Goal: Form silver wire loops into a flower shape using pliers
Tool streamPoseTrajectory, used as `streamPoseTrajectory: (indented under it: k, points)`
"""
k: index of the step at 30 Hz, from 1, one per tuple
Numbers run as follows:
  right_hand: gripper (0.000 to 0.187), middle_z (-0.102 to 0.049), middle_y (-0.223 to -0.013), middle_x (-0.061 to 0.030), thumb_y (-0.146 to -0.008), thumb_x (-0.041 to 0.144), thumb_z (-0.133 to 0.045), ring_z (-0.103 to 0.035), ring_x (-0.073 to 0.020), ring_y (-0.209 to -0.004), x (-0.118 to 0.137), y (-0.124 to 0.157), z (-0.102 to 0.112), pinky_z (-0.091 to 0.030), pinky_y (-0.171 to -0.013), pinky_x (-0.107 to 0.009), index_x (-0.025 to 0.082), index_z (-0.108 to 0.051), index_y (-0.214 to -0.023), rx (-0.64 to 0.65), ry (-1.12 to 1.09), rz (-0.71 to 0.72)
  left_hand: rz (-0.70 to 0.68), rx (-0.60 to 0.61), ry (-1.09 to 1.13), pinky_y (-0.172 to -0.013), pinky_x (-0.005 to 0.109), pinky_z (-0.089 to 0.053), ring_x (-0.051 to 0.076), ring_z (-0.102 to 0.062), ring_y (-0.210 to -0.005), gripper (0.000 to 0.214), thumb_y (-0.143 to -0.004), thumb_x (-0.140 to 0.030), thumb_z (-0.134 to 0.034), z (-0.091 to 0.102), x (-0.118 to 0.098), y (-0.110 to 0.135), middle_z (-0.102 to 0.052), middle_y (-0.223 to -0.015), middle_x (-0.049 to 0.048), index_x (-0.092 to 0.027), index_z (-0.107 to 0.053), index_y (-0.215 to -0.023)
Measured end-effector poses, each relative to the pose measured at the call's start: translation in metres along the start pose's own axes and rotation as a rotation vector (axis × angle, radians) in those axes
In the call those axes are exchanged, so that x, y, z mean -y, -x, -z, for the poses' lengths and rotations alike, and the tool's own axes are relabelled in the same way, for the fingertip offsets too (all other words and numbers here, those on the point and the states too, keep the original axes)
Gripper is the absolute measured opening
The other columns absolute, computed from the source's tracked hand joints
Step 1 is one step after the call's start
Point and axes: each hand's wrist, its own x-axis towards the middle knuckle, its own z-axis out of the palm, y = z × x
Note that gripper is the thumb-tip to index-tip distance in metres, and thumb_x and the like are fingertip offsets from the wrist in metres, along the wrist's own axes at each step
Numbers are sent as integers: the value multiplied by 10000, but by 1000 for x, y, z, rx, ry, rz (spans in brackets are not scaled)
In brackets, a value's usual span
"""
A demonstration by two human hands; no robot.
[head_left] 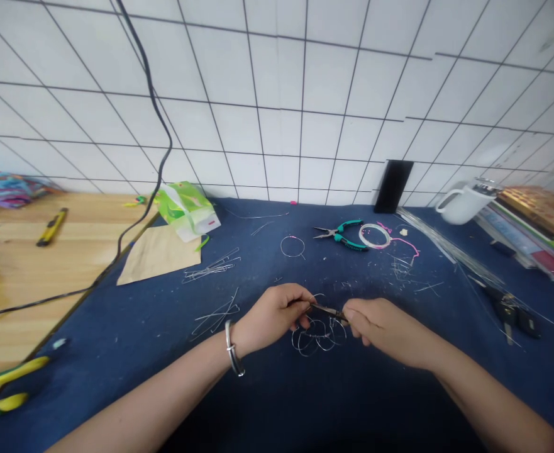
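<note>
My left hand (288, 307), with a silver bangle (232, 349) at its wrist, has thumb and forefinger pinched together on a thin metal wire. My right hand (375, 324) is closed around a pair of pliers (329, 311), whose dark narrow jaws reach left to my left fingertips. The palm hides the handles. Below and between both hands, several loops of thin silver wire (321, 336) hang or lie over the dark blue cloth; I cannot tell which. Farther back, a single wire ring (292, 246) lies flat on the cloth.
Teal-handled pliers (347, 236), a white ring with pink cord (375, 236) and a black phone-like slab (393, 187) are at the back. Bent wires (215, 267) lie left. A mug (465, 201), books (536, 226) and black-handled tools (507, 308) stand right. A black cable (163, 163) hangs left.
</note>
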Motion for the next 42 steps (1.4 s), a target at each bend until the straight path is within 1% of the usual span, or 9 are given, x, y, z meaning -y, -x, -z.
streamPoseTrajectory:
  k: [6, 10, 12, 16, 19, 26, 29, 35, 42]
  points:
    - [332, -479, -570, 12, -907, 323, -260, -421, -95, -507, 6, 2, -1, -233, -481, -241, 182, -443, -668, -75, 159, 37, -99, -71, -131, -548, 217, -455, 109, -592, -583, 184, -822, -180, -434, -3, 1, 1, -631, -707, 22, -156, -605, -884]
    - [285, -500, -604, 8, -898, 279, -276, -431, -98, -524, 6, 2, -6, -244, -502, -252, 182, -438, -684, -139, 273, 92, -124, -120, -159, -566, 224, -461, 111, -593, -577, 178, -821, -169, -433, -4, 1, 1, -622, -679, 19, -156, -601, -878]
    - [271, -511, -629, 6, -898, 270, -275, -440, -100, -537, 5, 2, -8, -258, -515, -254, 183, -439, -701, -156, 303, 101, -116, -113, -137, -560, 224, -466, 114, -595, -580, 180, -824, -177, -430, -4, 2, 0, -626, -690, 23, -155, -593, -898]
    - [256, -516, -651, 4, -900, 260, -276, -457, -106, -557, 3, 3, -10, -280, -537, -257, 185, -443, -721, -175, 323, 101, -70, -79, -99, -541, 226, -479, 120, -597, -576, 180, -821, -197, -443, -4, 5, -1, -632, -688, 24, -154, -573, -937]
    - [264, -510, -639, 1, -899, 260, -278, -458, -108, -556, 4, 2, -12, -284, -539, -257, 182, -439, -704, -192, 322, 101, -68, -109, -115, -534, 221, -482, 118, -604, -573, 169, -807, -180, -455, -5, 8, -1, -636, -701, 26, -153, -573, -925]
    - [263, -526, -659, -17, -889, 246, -287, -478, -116, -569, 6, 2, -12, -294, -542, -257, 176, -482, -726, -197, 329, 111, -219, -226, -354, -620, 247, -475, 136, -609, -677, 215, -751, -85, -456, -8, 7, 2, -631, -792, 33, -171, -614, -869]
    - [253, -525, -659, -16, -884, 243, -293, -480, -123, -577, 6, 2, -13, -297, -548, -260, 179, -489, -736, -206, 382, 120, -257, -222, -456, -664, 267, -467, 155, -591, -739, 235, -736, -64, -452, -7, 5, 3, -620, -793, 34, -175, -624, -852]
    - [232, -528, -664, -27, -863, 219, -317, -479, -132, -577, 9, 3, -16, -285, -533, -262, 176, -512, -746, -248, 482, 157, -343, -224, -556, -696, 283, -453, 157, -564, -755, 255, -734, -46, -436, -7, 6, 3, -612, -796, 34, -178, -619, -853]
    - [200, -526, -672, -38, -847, 214, -348, -473, -145, -600, 10, 6, -19, -283, -544, -273, 181, -519, -747, -273, 577, 182, -349, -196, -643, -703, 284, -463, 163, -562, -778, 261, -770, -38, -412, -8, 4, 6, -600, -844, 50, -165, -599, -899]
